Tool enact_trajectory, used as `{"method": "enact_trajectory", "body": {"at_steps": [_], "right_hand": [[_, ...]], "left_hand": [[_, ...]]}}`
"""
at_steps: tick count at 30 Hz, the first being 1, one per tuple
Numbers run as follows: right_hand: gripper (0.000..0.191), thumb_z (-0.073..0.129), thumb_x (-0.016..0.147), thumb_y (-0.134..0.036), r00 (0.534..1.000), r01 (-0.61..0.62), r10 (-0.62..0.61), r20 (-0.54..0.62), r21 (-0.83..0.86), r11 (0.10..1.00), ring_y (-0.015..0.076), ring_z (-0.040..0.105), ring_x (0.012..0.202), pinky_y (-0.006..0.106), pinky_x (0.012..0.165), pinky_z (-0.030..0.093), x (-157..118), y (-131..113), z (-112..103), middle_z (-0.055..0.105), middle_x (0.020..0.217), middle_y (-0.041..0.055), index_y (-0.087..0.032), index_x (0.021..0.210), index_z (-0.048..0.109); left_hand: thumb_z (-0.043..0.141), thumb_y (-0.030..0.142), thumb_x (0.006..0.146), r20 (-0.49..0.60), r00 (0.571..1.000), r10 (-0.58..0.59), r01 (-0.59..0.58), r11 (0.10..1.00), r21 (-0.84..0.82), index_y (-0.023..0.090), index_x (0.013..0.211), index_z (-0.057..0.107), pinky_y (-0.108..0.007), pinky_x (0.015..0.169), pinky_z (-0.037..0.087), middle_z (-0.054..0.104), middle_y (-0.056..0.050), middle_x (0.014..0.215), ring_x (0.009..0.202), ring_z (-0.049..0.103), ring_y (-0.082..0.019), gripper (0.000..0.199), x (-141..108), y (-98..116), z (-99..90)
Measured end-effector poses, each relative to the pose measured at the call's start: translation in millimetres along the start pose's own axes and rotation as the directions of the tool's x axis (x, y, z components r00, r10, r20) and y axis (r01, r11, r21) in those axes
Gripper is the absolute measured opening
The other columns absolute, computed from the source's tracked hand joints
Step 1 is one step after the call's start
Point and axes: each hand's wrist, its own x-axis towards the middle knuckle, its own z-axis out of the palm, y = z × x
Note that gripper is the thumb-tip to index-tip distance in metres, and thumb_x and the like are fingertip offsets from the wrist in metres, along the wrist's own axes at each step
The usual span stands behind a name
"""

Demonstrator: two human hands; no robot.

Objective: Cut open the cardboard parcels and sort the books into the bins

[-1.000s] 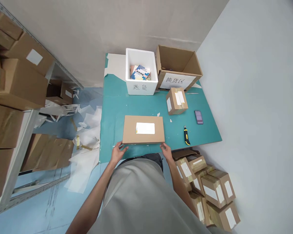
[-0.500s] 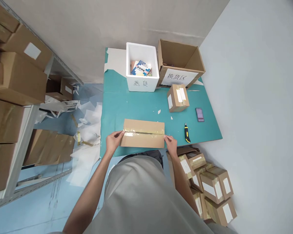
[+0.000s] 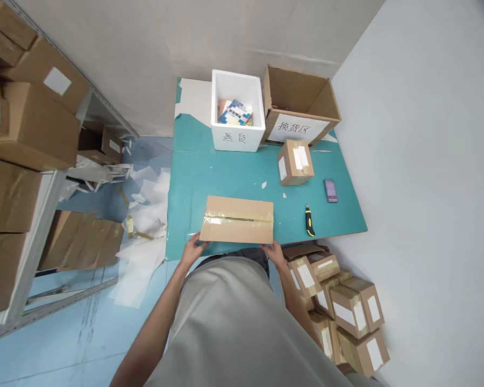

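A long, flat cardboard box [image 3: 237, 231] lies at the near edge of the green tabletop, its middle seam crossed by clear tape with a narrow dark gap showing. At its near left corner my left hand [image 3: 192, 249] is closed on the edge, thumb along the front. My right hand [image 3: 275, 251] grips the near right corner the same way; some fingertips are hidden by the box. To the right lies a black and yellow utility knife [image 3: 309, 221].
Behind stand a white foam bin [image 3: 237, 137] with books and a large open carton [image 3: 302, 131]. A small taped box [image 3: 296, 164] and a purple pack [image 3: 331, 191] sit on the table [image 3: 226, 172]. Boxes are piled on the right floor; a loaded shelf [image 3: 56, 193] stands left.
Both hands have slid from the ends of the taped seam down to the box's near corners. The box has stayed in nearly the same place.
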Motion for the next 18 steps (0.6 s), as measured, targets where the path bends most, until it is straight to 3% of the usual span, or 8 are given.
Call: {"method": "enact_trajectory", "body": {"at_steps": [5,8,10,15,18], "right_hand": [[0.070,0.071,0.081,-0.076,0.999,0.053,-0.052,-0.015,0.056,0.997,0.0355,0.057,0.142,0.050,0.116,0.050,14,-34,-25,0.067,0.148,0.0128,-0.023,0.126,0.079],[0.081,0.071,0.083,-0.077,0.995,0.090,-0.084,-0.060,0.110,0.990,0.0348,0.052,0.148,0.050,0.123,0.045,24,-58,-30,0.059,0.158,0.0120,-0.021,0.141,0.072],[0.088,0.071,0.082,-0.079,0.995,0.091,-0.086,-0.041,0.144,0.985,0.0347,0.053,0.148,0.050,0.125,0.043,29,-65,-28,0.059,0.157,0.0116,-0.020,0.147,0.068],[0.097,0.050,0.087,-0.089,0.998,-0.003,0.015,-0.055,0.210,0.978,0.0334,0.055,0.148,0.053,0.119,0.050,30,-46,-15,0.057,0.160,0.0114,-0.021,0.156,0.059],[0.104,0.050,0.082,-0.093,0.995,-0.029,0.045,-0.085,0.181,0.983,0.0357,0.059,0.144,0.056,0.118,0.049,28,-26,-8,0.059,0.157,0.0155,-0.018,0.152,0.062]], "left_hand": [[0.077,0.057,0.075,-0.034,0.992,0.125,-0.126,0.992,-0.028,0.019,0.108,0.081,-0.051,0.119,0.048,0.059,-0.016,0.155,0.144,0.056,-0.036,0.050,3,33,-10.2],[0.074,0.064,0.082,-0.080,0.967,0.243,-0.245,0.969,-0.024,0.019,0.114,0.081,-0.050,0.120,0.047,0.061,-0.016,0.152,0.143,0.057,-0.035,0.056,5,56,-14.0],[0.073,0.067,0.082,-0.091,0.965,0.245,-0.250,0.967,-0.043,0.017,0.117,0.080,-0.050,0.117,0.051,0.064,-0.017,0.148,0.140,0.060,-0.035,0.061,7,65,-13.6],[0.060,0.077,0.085,-0.040,0.997,0.066,-0.072,0.976,-0.205,0.012,0.130,0.073,-0.052,0.110,0.055,0.071,-0.019,0.140,0.133,0.066,-0.035,0.080,9,51,-5.6],[0.064,0.076,0.081,-0.020,0.999,0.029,-0.032,0.984,-0.176,0.012,0.134,0.071,-0.053,0.107,0.057,0.071,-0.020,0.140,0.126,0.070,-0.036,0.083,8,36,-1.0]]}}
